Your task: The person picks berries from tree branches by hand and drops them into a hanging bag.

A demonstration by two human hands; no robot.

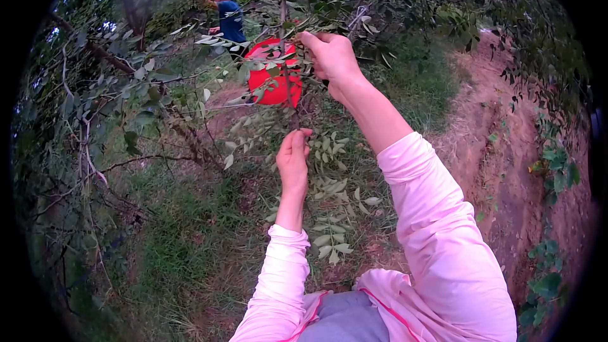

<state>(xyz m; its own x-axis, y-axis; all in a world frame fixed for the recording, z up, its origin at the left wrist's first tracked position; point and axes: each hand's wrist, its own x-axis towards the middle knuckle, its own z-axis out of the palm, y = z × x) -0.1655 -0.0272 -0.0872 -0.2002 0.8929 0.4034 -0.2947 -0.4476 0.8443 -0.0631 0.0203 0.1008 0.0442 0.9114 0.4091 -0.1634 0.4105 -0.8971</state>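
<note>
My left hand (293,158) is closed around the lower part of a thin upright branch (284,6), thumb on top. Higher up and to the right, my right hand (334,57) pinches with thumb and fingers at the leafy side growth of this branch; what lies between the fingertips is too small to make out. Just behind the branch, left of my right hand, shows a bright red object (272,92), perhaps a bag or basket, partly covered by leaves. Green leaves (326,240) hang below and beside my left hand.
A person in a dark blue shirt (230,22) stands further back on the left, one arm raised toward the foliage. Bare twigs and branches (107,57) spread across the left side. Grass (183,234) covers the ground; a dirt path (487,133) runs along the right.
</note>
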